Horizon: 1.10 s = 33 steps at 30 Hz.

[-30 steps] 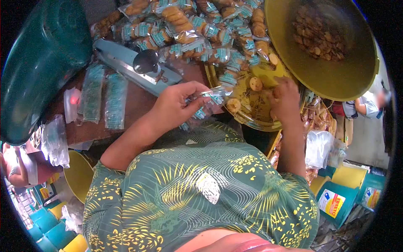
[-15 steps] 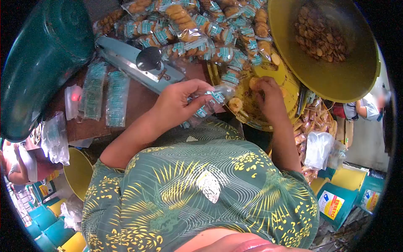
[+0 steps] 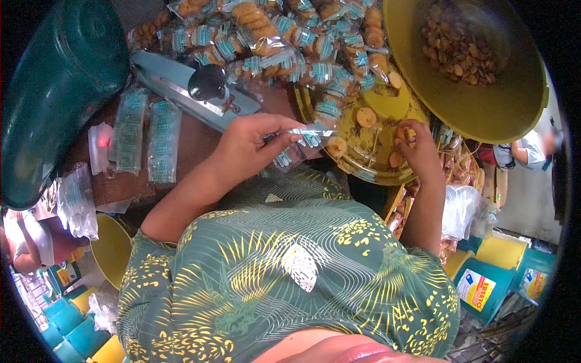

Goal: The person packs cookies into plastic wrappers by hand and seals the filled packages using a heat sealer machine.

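Note:
My left hand [image 3: 251, 142] pinches the mouth of a clear plastic bag [image 3: 310, 134] with teal print, in front of my chest. My right hand [image 3: 419, 148] is over the right side of a yellow lid [image 3: 369, 163], its fingers closed on a round cookie [image 3: 411, 135]. Another cookie [image 3: 395, 160] lies just under those fingers. On the lid, a cookie [image 3: 366, 117] rests near the centre and a cookie [image 3: 336, 146] sits near the bag's end. Filled packs of cookies [image 3: 260, 27] are heaped behind.
A blue sealer with a black knob [image 3: 206, 83] stands left of the packs. Flat printed bags [image 3: 163, 142] lie on the brown table [image 3: 200, 145]. A yellow basin [image 3: 514, 103] holds loose cookies at upper right; a green container [image 3: 66, 91] stands at left.
My right hand has moved right across the lid, away from the central cookie, which now lies uncovered. My left hand stays nearly in place with the bag.

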Each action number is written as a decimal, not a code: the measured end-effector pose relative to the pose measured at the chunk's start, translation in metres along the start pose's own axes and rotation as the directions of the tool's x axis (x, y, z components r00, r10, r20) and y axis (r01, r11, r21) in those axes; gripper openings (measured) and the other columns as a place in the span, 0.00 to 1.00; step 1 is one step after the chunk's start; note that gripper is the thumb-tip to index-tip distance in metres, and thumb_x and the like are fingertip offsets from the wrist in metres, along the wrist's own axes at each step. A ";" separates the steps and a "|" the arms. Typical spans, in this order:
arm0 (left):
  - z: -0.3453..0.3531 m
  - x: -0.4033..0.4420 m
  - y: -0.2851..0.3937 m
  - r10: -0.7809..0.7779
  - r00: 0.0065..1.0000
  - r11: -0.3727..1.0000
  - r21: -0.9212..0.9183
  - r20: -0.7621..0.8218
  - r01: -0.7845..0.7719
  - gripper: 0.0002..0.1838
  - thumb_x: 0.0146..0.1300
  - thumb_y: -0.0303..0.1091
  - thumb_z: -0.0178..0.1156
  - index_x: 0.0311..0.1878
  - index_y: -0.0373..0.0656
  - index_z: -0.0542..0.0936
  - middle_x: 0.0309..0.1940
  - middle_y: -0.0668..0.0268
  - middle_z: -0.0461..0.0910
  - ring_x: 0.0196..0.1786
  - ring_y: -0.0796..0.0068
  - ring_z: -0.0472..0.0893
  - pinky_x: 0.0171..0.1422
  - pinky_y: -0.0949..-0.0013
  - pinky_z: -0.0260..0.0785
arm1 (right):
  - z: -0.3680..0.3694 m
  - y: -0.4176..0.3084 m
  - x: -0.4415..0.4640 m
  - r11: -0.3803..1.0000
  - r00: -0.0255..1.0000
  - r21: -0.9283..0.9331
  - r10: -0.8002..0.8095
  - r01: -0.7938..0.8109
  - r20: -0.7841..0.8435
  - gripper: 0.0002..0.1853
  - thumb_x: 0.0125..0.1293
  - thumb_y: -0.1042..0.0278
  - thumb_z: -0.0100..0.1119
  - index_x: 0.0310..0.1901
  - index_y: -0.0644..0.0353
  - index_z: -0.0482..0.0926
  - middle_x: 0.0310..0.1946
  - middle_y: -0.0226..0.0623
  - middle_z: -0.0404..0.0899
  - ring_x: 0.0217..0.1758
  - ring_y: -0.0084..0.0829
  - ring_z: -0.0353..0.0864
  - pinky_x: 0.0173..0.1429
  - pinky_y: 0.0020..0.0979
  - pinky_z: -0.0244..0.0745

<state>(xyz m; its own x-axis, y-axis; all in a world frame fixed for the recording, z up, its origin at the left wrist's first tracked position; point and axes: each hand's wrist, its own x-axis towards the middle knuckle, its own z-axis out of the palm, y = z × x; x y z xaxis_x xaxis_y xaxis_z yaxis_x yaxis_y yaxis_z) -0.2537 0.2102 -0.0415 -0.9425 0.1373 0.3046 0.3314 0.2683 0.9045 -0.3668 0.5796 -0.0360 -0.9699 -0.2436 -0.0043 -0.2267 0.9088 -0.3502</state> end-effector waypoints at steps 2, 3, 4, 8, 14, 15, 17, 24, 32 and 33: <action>-0.001 0.000 0.000 -0.014 1.000 1.000 0.017 0.018 0.014 0.10 0.65 0.26 0.64 0.49 0.37 0.84 0.37 0.60 0.86 0.40 0.76 0.83 0.44 0.71 0.73 | 0.000 0.001 -0.002 0.992 0.999 0.121 0.019 -0.022 0.030 0.19 0.58 0.77 0.66 0.52 0.59 0.75 0.47 0.38 0.78 0.50 0.34 0.78 0.53 0.31 0.75; 0.000 0.000 0.001 -0.027 0.999 1.000 0.002 0.024 0.027 0.10 0.65 0.26 0.64 0.49 0.37 0.84 0.37 0.60 0.86 0.40 0.76 0.83 0.45 0.71 0.73 | -0.001 -0.001 -0.003 0.977 0.996 0.206 0.046 -0.060 0.070 0.19 0.58 0.78 0.65 0.52 0.59 0.75 0.46 0.37 0.78 0.50 0.33 0.78 0.53 0.31 0.75; 0.000 -0.001 0.001 -0.040 0.999 0.999 -0.012 0.028 0.041 0.10 0.65 0.26 0.64 0.49 0.38 0.84 0.37 0.60 0.86 0.41 0.75 0.83 0.45 0.71 0.73 | -0.003 -0.003 -0.003 0.952 0.991 0.288 0.068 -0.099 0.113 0.20 0.58 0.79 0.65 0.52 0.59 0.74 0.45 0.37 0.78 0.50 0.32 0.78 0.52 0.31 0.75; 0.001 -0.002 0.001 -0.010 1.000 1.000 0.017 0.004 0.010 0.10 0.65 0.26 0.64 0.49 0.37 0.84 0.38 0.59 0.86 0.42 0.76 0.83 0.47 0.72 0.74 | -0.003 -0.001 -0.003 0.964 0.994 0.248 0.082 -0.097 0.071 0.21 0.59 0.81 0.62 0.54 0.57 0.72 0.44 0.39 0.78 0.49 0.34 0.80 0.49 0.33 0.77; 0.001 -0.003 0.006 -0.024 0.999 0.999 -0.035 0.042 0.025 0.11 0.64 0.23 0.63 0.50 0.37 0.83 0.40 0.59 0.86 0.43 0.76 0.84 0.47 0.72 0.75 | 0.007 -0.005 -0.006 0.949 1.000 0.316 0.009 -0.001 -0.025 0.22 0.56 0.83 0.64 0.51 0.55 0.73 0.44 0.42 0.78 0.44 0.39 0.83 0.47 0.38 0.80; 0.002 -0.003 0.006 -0.013 0.999 0.999 -0.034 0.039 0.015 0.11 0.64 0.23 0.63 0.50 0.37 0.83 0.40 0.59 0.86 0.43 0.75 0.84 0.47 0.72 0.75 | 0.003 -0.008 -0.006 0.965 1.000 0.262 0.003 0.003 -0.025 0.23 0.55 0.84 0.64 0.51 0.55 0.73 0.45 0.42 0.78 0.43 0.39 0.83 0.47 0.37 0.81; 0.003 -0.003 0.006 0.008 0.999 0.999 -0.033 0.035 -0.006 0.11 0.64 0.22 0.63 0.50 0.37 0.83 0.40 0.59 0.86 0.43 0.75 0.84 0.47 0.72 0.76 | 0.002 -0.008 -0.006 0.981 1.000 0.192 -0.009 0.015 -0.029 0.24 0.54 0.84 0.66 0.51 0.55 0.73 0.45 0.41 0.78 0.43 0.38 0.82 0.46 0.36 0.81; 0.005 -0.004 0.003 0.039 0.999 0.999 -0.007 0.018 -0.039 0.12 0.62 0.22 0.64 0.50 0.38 0.84 0.39 0.59 0.86 0.42 0.72 0.85 0.47 0.71 0.76 | 0.010 -0.005 -0.003 0.957 0.998 0.289 0.007 0.011 -0.062 0.24 0.50 0.84 0.71 0.48 0.57 0.73 0.43 0.37 0.77 0.40 0.32 0.82 0.42 0.31 0.82; 0.006 -0.003 0.001 0.072 0.997 0.997 0.038 0.035 -0.073 0.12 0.63 0.25 0.65 0.50 0.38 0.83 0.40 0.58 0.86 0.40 0.71 0.85 0.45 0.70 0.77 | 0.012 -0.012 -0.003 0.993 0.991 0.098 -0.047 0.060 -0.129 0.26 0.50 0.71 0.78 0.47 0.61 0.71 0.42 0.41 0.75 0.44 0.38 0.77 0.48 0.35 0.76; 0.006 -0.003 0.002 0.067 0.997 0.997 0.033 0.037 -0.068 0.12 0.63 0.25 0.65 0.50 0.38 0.83 0.39 0.58 0.86 0.40 0.72 0.85 0.45 0.71 0.77 | 0.012 -0.013 -0.001 0.995 0.992 0.083 -0.037 0.048 -0.122 0.27 0.49 0.69 0.78 0.46 0.61 0.71 0.41 0.41 0.75 0.44 0.40 0.77 0.48 0.36 0.75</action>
<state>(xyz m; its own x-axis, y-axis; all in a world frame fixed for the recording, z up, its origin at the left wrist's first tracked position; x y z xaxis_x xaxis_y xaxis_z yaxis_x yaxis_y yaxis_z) -0.2500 0.2158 -0.0425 -0.9161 0.1898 0.3531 0.3959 0.2896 0.8714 -0.3613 0.5636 -0.0426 -0.9644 -0.2340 0.1232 -0.2644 0.8648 -0.4270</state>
